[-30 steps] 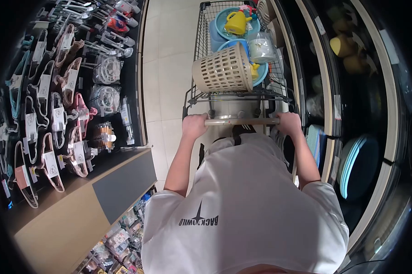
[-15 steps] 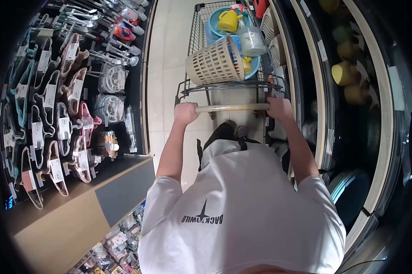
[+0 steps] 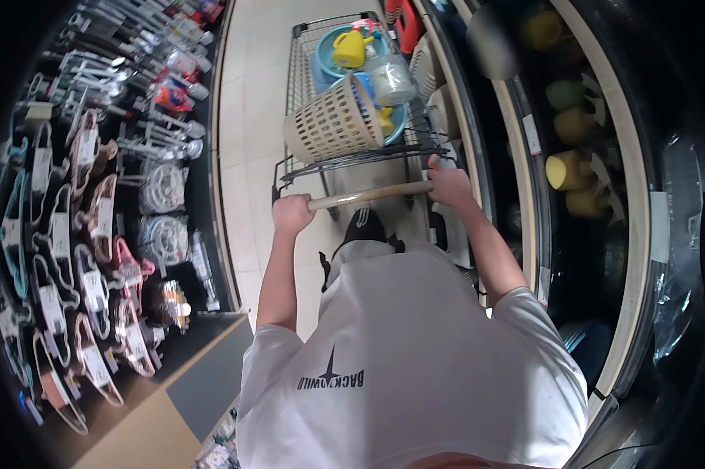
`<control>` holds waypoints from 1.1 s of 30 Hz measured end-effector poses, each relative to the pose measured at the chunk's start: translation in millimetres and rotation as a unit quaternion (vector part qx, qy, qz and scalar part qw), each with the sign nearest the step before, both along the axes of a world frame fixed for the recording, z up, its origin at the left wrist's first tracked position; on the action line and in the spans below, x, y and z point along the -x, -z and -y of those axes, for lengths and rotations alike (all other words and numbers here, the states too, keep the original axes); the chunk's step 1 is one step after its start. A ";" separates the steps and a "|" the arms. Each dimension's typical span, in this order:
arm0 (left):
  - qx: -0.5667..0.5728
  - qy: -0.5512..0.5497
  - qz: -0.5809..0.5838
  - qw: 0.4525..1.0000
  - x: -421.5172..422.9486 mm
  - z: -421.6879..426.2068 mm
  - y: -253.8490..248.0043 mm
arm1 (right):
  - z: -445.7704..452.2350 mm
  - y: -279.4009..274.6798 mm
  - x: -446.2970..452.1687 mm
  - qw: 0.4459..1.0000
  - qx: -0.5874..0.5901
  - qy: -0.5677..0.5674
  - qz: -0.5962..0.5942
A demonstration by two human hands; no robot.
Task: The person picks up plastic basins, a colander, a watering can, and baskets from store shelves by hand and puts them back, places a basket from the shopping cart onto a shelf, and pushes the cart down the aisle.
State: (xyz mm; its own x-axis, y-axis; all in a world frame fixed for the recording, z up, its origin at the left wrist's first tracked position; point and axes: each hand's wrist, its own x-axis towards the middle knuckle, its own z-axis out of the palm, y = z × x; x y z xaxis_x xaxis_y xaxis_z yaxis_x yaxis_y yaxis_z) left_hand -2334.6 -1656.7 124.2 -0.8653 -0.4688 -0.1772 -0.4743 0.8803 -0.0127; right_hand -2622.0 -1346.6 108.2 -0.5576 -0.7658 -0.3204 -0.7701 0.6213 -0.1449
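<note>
My left hand is wrapped round the left end of the pale cart handle. At the right end of the same bar, my right hand is closed on it. Beyond the bar is the black wire shopping cart. A beige perforated basket lies tilted on its side at the near end of the cart. Farther in are a yellow watering can, blue basins and a clear plastic-wrapped item.
Hangers and packaged utensils hang on the left. Shelves run close along the right, holding yellow pots and stacked white items. Pale floor tiles lie left of the cart.
The cart, its handle and both hands have shifted left in view, and the handle now slants up to the right. The shelves have changed position around them. Both hands keep their hold.
</note>
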 end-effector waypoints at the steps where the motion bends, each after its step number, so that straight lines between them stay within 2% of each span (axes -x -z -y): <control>1: -0.004 0.012 -0.007 1.000 9.7 6.2 -1.6 | 6.7 -1.8 8.4 1.000 0.004 -0.008 0.001; 6: -0.007 -0.001 -0.009 1.000 47.9 38.5 -5.9 | 39.2 -11.3 44.7 1.000 -0.006 0.007 0.004; 13: -0.007 0.017 -0.030 0.999 98.6 80.8 -2.0 | 75.5 -7.0 92.9 0.998 0.049 0.033 0.017; 26: 0.003 0.022 -0.013 1.000 178.8 135.8 -10.1 | 133.4 -14.4 171.3 1.000 0.020 0.017 0.015; 33: 0.009 0.040 -0.046 0.998 222.3 171.9 -9.7 | 160.0 -24.0 213.8 0.999 0.038 0.008 0.014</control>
State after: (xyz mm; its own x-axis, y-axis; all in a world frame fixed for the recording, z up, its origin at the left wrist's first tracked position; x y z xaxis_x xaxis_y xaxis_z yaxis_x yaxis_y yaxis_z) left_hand -2556.9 -1828.6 134.0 -0.9126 -0.3992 -0.0878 -0.4016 0.9157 0.0107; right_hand -2835.7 -1506.6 132.2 -0.5620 -0.7792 -0.2775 -0.7551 0.6202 -0.2124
